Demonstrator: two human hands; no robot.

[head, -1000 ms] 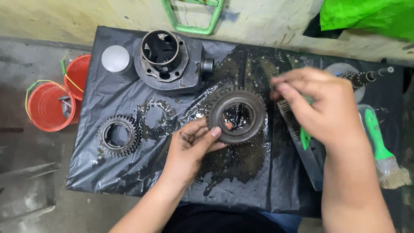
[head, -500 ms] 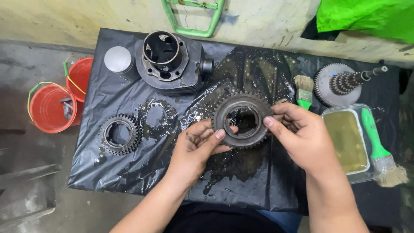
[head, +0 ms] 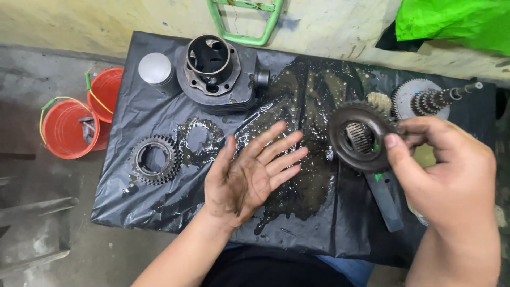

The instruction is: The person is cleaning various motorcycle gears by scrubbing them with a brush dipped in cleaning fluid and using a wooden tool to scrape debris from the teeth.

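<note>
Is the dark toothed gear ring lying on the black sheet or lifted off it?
Lifted: the right hand holds the dark toothed gear ring tilted above the black sheet.

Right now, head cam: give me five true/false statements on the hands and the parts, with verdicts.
1. The right hand holds a dark gear ring. True.
2. The left hand grips a brush. False: it is open, palm up, holding nothing.
3. A second gear ring lies on the black sheet. True.
4. The engine cylinder sits inside a red bucket. False: it stands on the sheet.
5. Two red buckets stand right of the sheet. False: left of it.
</note>
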